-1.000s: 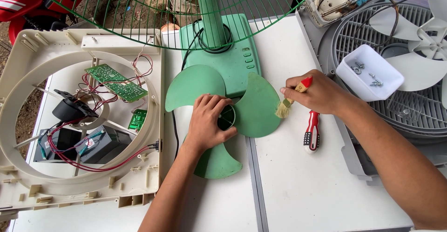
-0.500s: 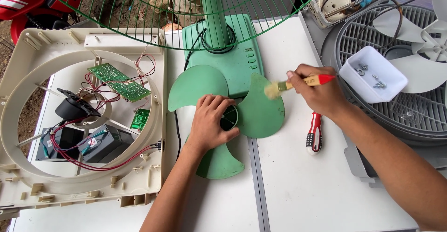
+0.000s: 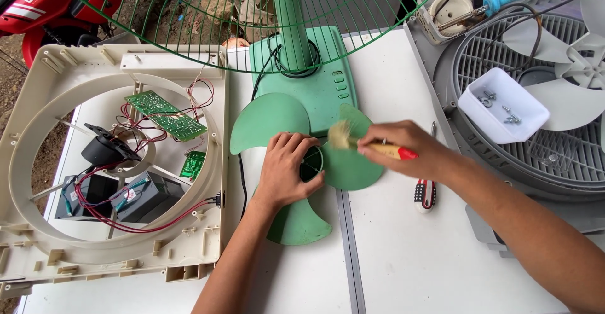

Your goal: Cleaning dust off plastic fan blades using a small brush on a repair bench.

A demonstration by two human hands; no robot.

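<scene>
Green three-blade fan blade [image 3: 287, 162] lies flat on the white table, mid-table against the fan base, hub under my left hand [image 3: 287, 169]. Small paintbrush [image 3: 368, 144] in my right hand [image 3: 413, 150], bristles on the right blade.

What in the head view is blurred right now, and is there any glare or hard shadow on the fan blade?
Head view: the brush bristles in the right hand are smeared by motion; the left hand on the green fan blade is sharp. Light is soft and even, with no glare on the blade and only faint shadows on the white table.
</scene>
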